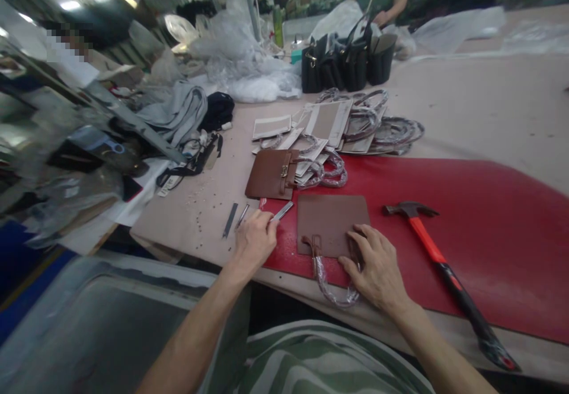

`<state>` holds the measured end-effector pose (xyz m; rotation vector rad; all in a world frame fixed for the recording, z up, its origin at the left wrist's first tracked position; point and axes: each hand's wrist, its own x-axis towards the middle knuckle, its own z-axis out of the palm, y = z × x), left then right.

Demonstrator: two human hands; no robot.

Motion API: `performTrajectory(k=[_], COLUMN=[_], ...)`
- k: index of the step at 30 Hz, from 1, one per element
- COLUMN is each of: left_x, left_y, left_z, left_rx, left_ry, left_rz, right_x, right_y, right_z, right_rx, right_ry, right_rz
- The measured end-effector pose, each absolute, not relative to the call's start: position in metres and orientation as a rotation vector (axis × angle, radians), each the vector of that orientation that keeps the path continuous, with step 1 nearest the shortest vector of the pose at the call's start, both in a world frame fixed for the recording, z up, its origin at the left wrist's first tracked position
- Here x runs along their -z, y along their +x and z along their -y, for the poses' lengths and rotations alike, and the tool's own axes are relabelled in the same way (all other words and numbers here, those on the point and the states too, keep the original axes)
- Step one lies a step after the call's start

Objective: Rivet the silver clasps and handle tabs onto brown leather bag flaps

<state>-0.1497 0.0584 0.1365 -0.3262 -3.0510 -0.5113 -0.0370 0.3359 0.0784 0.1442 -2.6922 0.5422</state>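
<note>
My left hand (255, 237) is closed on a flat silver metal strip (283, 210), which points up and right from the fingers. A brown leather bag panel (331, 216) lies flat near the table's front edge. Its plastic-wrapped handle (331, 296) loops down past that edge. My right hand (376, 263) grips the lower right corner of the panel, fingers bent over the handle's end there; the exact hold is partly hidden. Beside my left hand lie a dark metal strip (230, 220) and a thin metal rod (242, 215).
A claw hammer (433, 243) with a red and black handle rests on the red sheet (484, 222) at right. Behind are a finished-looking brown panel (271, 173), stacked panels with wrapped handles (329, 118) and black bags (347, 65). Another person (391, 3) stands across the table.
</note>
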Motion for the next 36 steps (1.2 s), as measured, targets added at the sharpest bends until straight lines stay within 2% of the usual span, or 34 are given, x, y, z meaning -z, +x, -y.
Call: performTrajectory(k=[7, 14, 18, 24, 27, 32, 36], left_x=[-0.137, -0.136, -0.134, -0.136, -0.128, -0.118, -0.125], left_y=[-0.183, -0.188, -0.197, -0.211, -0.217, -0.228, -0.233], left_z=[-0.036, -0.055, -0.044, -0.005, -0.002, -0.005, 0.004], left_rx=[0.605, 0.578, 0.634, 0.258, 0.202, 0.327, 0.574], left_ry=[-0.186, -0.389, -0.313, 0.059, 0.095, 0.140, 0.125], left_rz=[3.255, 3.278, 3.266, 3.283, 3.379, 3.449, 3.491], right_x=[-0.076, -0.078, -0.077, -0.071, -0.072, -0.078, -0.084], right_y=[-0.041, -0.043, -0.044, -0.048, -0.047, -0.040, -0.035], right_z=[-0.339, -0.338, -0.338, -0.341, -0.340, -0.335, -0.332], right_rx=[-0.515, -0.497, -0.512, -0.544, -0.566, -0.589, -0.660], right_ry=[0.165, 0.194, 0.187, 0.214, 0.175, 0.123, 0.057], right_rz=[2.664, 2.646, 2.638, 2.619, 2.631, 2.688, 2.731])
